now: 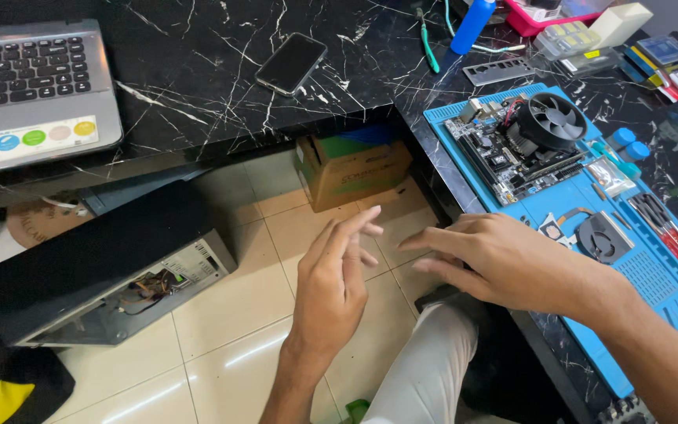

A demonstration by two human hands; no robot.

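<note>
Two bare hands hover over a tiled floor beside a black marble desk.

The left hand [329, 283] and right hand [504, 263] hold nothing, fingers spread apart, the right one at the desk [198, 86] edge. A blue mat [653, 275] at 3 o'clock carries a circuit board [512, 145] with a fan [552, 118]. A laptop [29, 86] sits at 10 o'clock, a phone [292, 63] at 12, a computer case [96, 267] on the floor [237, 314] at 9, a cardboard box [352, 169] under the desk.

Laptop [29, 86] cut by left edge
</note>
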